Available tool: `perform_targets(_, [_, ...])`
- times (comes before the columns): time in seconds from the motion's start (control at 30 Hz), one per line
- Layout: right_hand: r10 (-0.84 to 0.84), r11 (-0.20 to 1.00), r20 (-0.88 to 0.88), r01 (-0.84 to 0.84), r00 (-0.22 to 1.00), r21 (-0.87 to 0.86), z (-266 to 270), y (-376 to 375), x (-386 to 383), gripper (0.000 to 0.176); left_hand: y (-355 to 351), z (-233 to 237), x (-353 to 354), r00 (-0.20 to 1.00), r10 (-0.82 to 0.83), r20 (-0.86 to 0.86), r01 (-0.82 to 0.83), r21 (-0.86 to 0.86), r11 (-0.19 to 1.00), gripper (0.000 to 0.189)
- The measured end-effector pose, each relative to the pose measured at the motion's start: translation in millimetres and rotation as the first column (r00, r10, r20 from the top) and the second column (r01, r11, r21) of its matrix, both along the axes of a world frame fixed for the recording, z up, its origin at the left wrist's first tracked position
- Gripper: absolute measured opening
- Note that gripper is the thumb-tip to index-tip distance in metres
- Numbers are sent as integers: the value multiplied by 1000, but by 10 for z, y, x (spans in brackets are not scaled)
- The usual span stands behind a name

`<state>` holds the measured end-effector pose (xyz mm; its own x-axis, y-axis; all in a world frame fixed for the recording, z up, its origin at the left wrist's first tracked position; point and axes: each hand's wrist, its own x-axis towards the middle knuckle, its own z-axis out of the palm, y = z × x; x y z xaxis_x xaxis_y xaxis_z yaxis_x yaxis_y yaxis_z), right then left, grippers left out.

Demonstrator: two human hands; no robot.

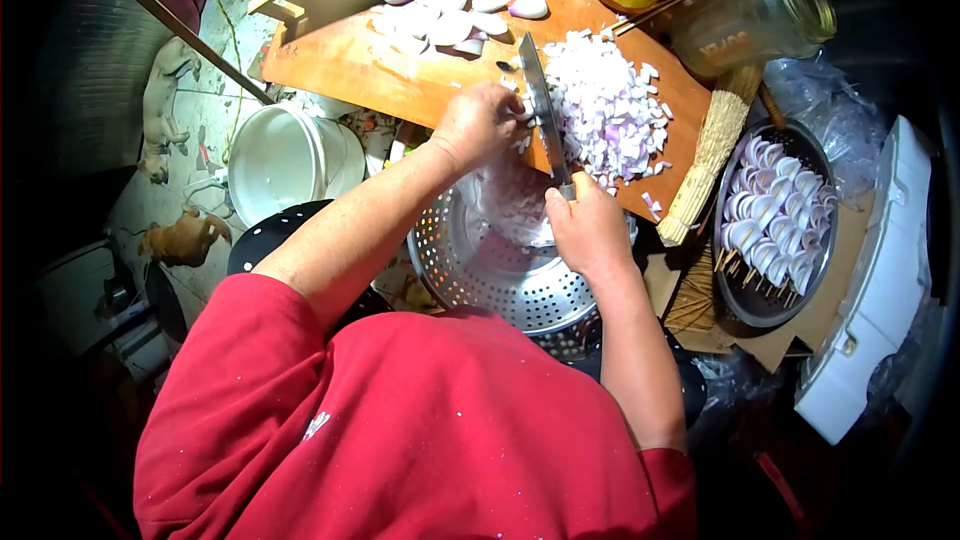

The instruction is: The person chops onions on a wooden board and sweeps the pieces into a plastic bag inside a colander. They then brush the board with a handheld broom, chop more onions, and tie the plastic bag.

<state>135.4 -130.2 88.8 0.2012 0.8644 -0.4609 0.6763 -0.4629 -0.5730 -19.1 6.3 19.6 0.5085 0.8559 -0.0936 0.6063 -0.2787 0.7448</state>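
Observation:
My right hand (590, 225) grips the handle of a cleaver (543, 105), its blade standing on edge over the wooden cutting board (340, 65). Just left of the blade, my left hand (485, 122) is closed with bent fingers around a small onion piece (526, 108), mostly hidden by the fingers. A heap of diced onion (610, 105) lies right of the blade. Larger purple-white onion slices (450, 18) are spread at the board's far side. Beneath my hands, a clear plastic bag (510, 205) hangs over a perforated metal colander (520, 290).
A white bucket (270, 165) stands at left, with a brown dog (185, 238) and a pale dog (165, 105) on the floor. At right are a glass jar (745, 20), a straw whisk (705, 160), a metal bowl (755, 315) of skewered onion and a white foam piece (870, 290).

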Motion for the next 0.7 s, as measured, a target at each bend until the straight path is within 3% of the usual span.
perform_targets(0.03, [5, 1000, -4, -5, 1000, -6, 79, 7, -22, 35, -4, -9, -6, 998, 46, 36, -42, -117, 992, 12])
perform_targets(0.07, [12, 1000, -6, -12, 1000, -12, 115, 1, -38, 35, -9, -17, -15, 998, 49, 33, -44, -124, 991, 12])
perform_targets(0.17, [14, 999, -21, -15, 1000, -45, -45, -10, -27, 35, 10, -20, 5, 998, 63, 10, -63, -16, 998, 11])
perform_targets(0.23, [16, 1000, -22, -17, 1000, -23, -24, 5, -32, 35, 14, -5, -10, 999, 37, -16, -34, 170, 985, 11])
perform_targets(0.27, [17, 999, -18, -18, 1000, -35, -4, 7, -37, 35, 29, -8, -18, 998, 63, -22, -62, 23, 998, 17])
perform_targets(0.37, [14, 999, -33, -16, 999, -52, 113, 20, -74, 36, 36, 48, -15, 988, 156, -5, -155, -126, 980, 16])
perform_targets(0.5, [22, 996, -36, -25, 999, -84, -5, 0, -104, 36, 48, -55, -21, 979, 192, 74, -178, -168, 970, 15])
perform_targets(0.57, [27, 997, -31, -30, 999, -74, -13, 10, -99, 36, 73, -16, -45, 986, 162, -33, -165, -126, 978, 15])
perform_targets(0.7, [41, 998, -47, -43, 998, -54, 125, 23, -123, 37, 61, -105, -79, 987, 155, -45, -159, -103, 982, 16])
